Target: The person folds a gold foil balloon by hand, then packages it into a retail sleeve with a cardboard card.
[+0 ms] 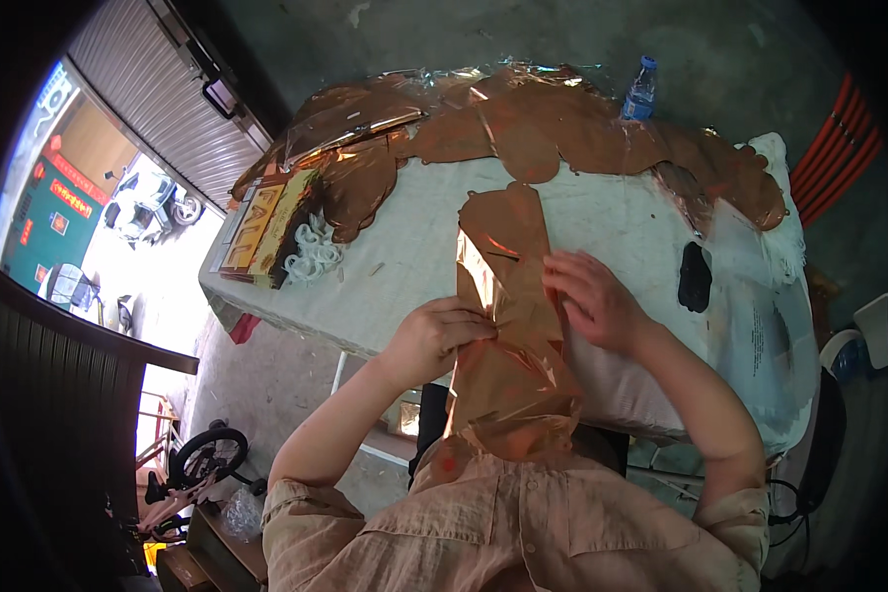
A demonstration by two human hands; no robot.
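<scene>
One long copper-coloured foil sheet (518, 306) lies across the near edge of a white-covered counter (409, 252), between a person's hands. The left hand (429, 340) is pinched on its left edge; the right hand (602, 301) touches its right edge, fingers slightly bent, but whether it grips cannot be told. Similar foil (444, 133) is heaped beyond, near a blue-capped bottle (639, 92). White rings (313, 251) sit to the left, a black object (695, 277) to the right.
</scene>
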